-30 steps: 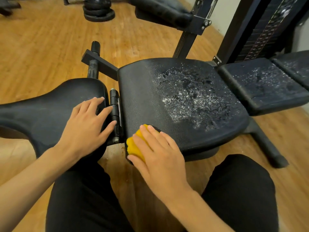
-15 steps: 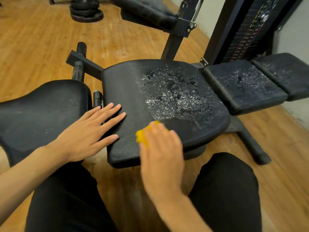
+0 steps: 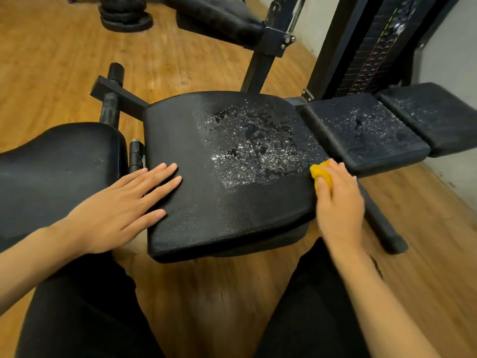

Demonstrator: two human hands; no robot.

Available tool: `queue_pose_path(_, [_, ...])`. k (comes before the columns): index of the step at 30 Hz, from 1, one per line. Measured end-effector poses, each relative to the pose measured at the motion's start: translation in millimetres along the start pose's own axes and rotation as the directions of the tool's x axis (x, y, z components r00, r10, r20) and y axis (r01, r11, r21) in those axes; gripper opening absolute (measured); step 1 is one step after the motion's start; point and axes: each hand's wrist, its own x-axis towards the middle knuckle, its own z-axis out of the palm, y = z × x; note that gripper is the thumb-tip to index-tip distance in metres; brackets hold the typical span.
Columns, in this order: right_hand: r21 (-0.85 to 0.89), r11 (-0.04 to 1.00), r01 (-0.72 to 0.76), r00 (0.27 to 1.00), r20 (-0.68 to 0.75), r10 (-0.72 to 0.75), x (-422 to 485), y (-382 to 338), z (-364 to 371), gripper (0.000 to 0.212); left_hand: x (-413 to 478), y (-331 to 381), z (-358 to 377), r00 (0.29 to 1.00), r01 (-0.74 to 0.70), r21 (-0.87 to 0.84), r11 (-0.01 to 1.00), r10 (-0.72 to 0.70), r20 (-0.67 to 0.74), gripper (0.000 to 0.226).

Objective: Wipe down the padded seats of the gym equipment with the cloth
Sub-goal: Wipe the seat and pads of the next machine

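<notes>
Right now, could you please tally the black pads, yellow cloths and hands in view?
Black pads: 5
Yellow cloth: 1
Hands, left hand and right hand: 2
Total: 8

Left hand [image 3: 121, 202]: flat, palm down, fingers straight and a little spread, resting on the near-left corner of the seat pad [image 3: 232, 215]. Right hand [image 3: 339, 202]: at the pad's right edge, knuckles up, fingers curled over my yellow cloth [image 3: 320, 173]; outline slightly blurred.
</notes>
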Motion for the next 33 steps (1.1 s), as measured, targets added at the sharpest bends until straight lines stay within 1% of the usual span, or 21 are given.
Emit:
queue_pose_path(1, [-0.024, 1.000, 0.007, 1.000, -0.020, -0.008, -9.3, -18.0, 6.9, 0.036, -0.1, 0.4, -0.4, 1.000, 0.002, 0.003, 1.000, -0.002, 0.004, 0.063])
queue_pose_path(3, [-0.062, 0.994, 0.094, 0.995, -0.032, -0.096, -42.2, -58.8, 20.8, 0.032, -0.1, 1.9, -0.3, 1.000, 0.006, 0.013, 1.000, -0.007, 0.007, 0.063])
queue_pose_path(4, [-0.044, 0.985, 0.166, 0.986, -0.007, -0.166, -61.4, -77.5, 26.8, 0.033, -0.3, 2.3, -0.5, 1.000, 0.011, 0.017, 1.000, -0.011, 0.006, 0.063])
queue_pose_path(6, [0.011, 0.944, 0.330, 0.941, 0.067, -0.330, -92.3, -99.2, 33.5, 0.036, -0.2, 2.5, -0.9, 1.000, 0.021, 0.017, 1.000, -0.021, 0.010, 0.063])
queue_pose_path(8, [0.018, 0.883, 0.468, 0.873, 0.148, -0.465, -87.3, -89.3, 29.1, 0.040, -0.3, 2.1, -0.4, 0.999, 0.034, 0.012, 0.999, -0.034, 0.012, 0.063])
queue_pose_path(9, [-0.001, 0.858, 0.514, 0.845, 0.171, -0.506, -73.2, -73.6, 24.9, 0.040, -0.6, 1.6, 0.0, 0.999, 0.040, 0.011, 0.999, -0.040, 0.011, 0.063])
queue_pose_path(10, [-0.026, 0.846, 0.533, 0.833, 0.190, -0.519, -56.4, -54.4, 19.6, 0.039, -0.7, 1.2, 0.2, 0.999, 0.042, 0.012, 0.999, -0.043, 0.011, 0.063])
queue_pose_path(11, [-0.051, 0.854, 0.518, 0.843, 0.197, -0.500, -37.9, -34.3, 13.1, 0.037, -0.7, 1.1, 0.3, 0.999, 0.042, 0.014, 0.999, -0.042, 0.013, 0.063])
queue_pose_path(12, [-0.064, 0.880, 0.470, 0.870, 0.200, -0.451, -17.9, -14.5, 6.1, 0.036, -0.7, 1.4, 0.4, 0.999, 0.042, 0.014, 0.999, -0.042, 0.015, 0.063])
queue_pose_path(13, [-0.056, 0.917, 0.394, 0.904, 0.206, -0.376, 1.7, 2.0, -1.3, 0.034, -0.5, 1.5, 0.3, 0.999, 0.043, 0.013, 0.999, -0.043, 0.015, 0.063])
queue_pose_path(15, [0.014, 0.980, 0.198, 0.958, 0.208, -0.197, 32.5, 24.1, -12.5, 0.032, -0.2, 1.7, -0.4, 0.999, 0.042, 0.006, 0.999, -0.042, 0.016, 0.063])
queue_pose_path(17, [0.049, 0.998, 0.043, 0.982, 0.184, -0.051, 46.9, 32.7, -13.9, 0.034, 0.2, 1.6, -0.8, 0.999, 0.039, -0.001, 0.999, -0.039, 0.017, 0.063])
queue_pose_path(18, [0.027, 1.000, -0.004, 0.986, 0.168, -0.001, 46.0, 30.6, -12.9, 0.036, 0.0, 1.4, -0.8, 0.999, 0.040, -0.002, 0.999, -0.040, 0.016, 0.063])
queue_pose_path(19, [-0.014, 1.000, -0.020, 0.990, 0.143, 0.022, 38.4, 26.7, -9.7, 0.037, -0.2, 1.4, -0.5, 0.999, 0.044, -0.004, 0.999, -0.044, 0.017, 0.063])
queue_pose_path(20, [-0.051, 0.999, -0.003, 0.994, 0.113, 0.009, 26.6, 20.9, -6.5, 0.037, -0.4, 1.5, -0.1, 0.999, 0.048, -0.006, 0.999, -0.048, 0.017, 0.063])
queue_pose_path(22, [-0.075, 0.995, 0.069, 0.993, 0.100, -0.061, -2.3, 8.4, -2.0, 0.037, -0.5, 1.8, 0.2, 0.999, 0.051, -0.003, 0.999, -0.051, 0.014, 0.064])
queue_pose_path(24, [-0.061, 0.992, 0.108, 0.988, 0.121, -0.100, -17.0, 3.7, -1.8, 0.042, 0.6, 2.1, -0.3, 0.999, 0.048, 0.006, 0.999, -0.048, 0.013, 0.064])
queue_pose_path(26, [-0.056, 0.992, 0.114, 0.983, 0.149, -0.105, -5.4, 5.0, -2.9, 0.045, 1.8, 2.3, -0.8, 0.999, 0.046, 0.013, 0.999, -0.046, 0.014, 0.064])
queue_pose_path(28, [-0.111, 0.985, 0.132, 0.966, 0.238, -0.103, 26.0, 10.3, 0.6, 0.044, 1.6, 2.5, -0.3, 0.999, 0.049, 0.009, 0.999, -0.049, 0.015, 0.064])
queue_pose_path(30, [-0.166, 0.972, 0.169, 0.933, 0.346, -0.103, 69.6, 15.1, 9.8, 0.047, 1.0, 2.3, 0.2, 0.999, 0.052, 0.009, 0.999, -0.052, 0.013, 0.064])
queue_pose_path(33, [-0.169, 0.970, 0.176, 0.894, 0.440, -0.086, 126.0, 14.8, 23.2, 0.051, 1.1, 3.4, -0.7, 0.998, 0.057, 0.015, 0.998, -0.057, 0.006, 0.064])
